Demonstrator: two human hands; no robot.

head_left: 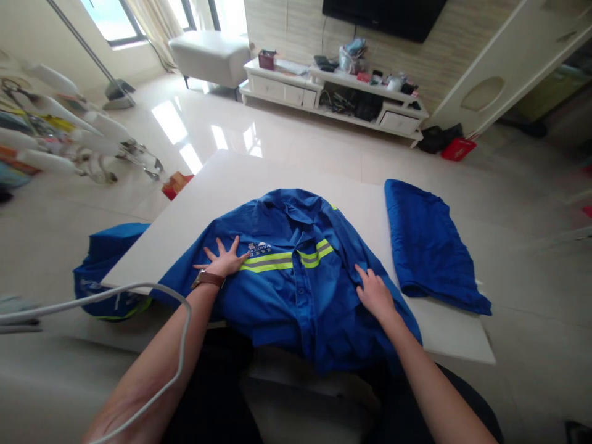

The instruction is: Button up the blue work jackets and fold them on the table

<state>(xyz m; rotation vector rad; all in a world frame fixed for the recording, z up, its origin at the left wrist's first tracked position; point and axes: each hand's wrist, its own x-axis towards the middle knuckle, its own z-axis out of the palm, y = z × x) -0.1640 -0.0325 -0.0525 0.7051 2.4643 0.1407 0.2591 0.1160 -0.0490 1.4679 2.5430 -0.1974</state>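
A black television (385, 16) hangs on the far wall (283, 31) above a low white cabinet (272, 90) bearing assorted small items (352, 58). A pale ottoman (210, 57) stands just beside the cabinet's left end; a red box (459, 148) rests near its right.

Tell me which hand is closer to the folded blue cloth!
Right. The right hand touches the jacket on the side facing the folded blue cloth; the left hand is on the jacket's far side.

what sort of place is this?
Probably a home living room: there's a TV on the wall, a low white cabinet below it, and a padded bench near the windows.
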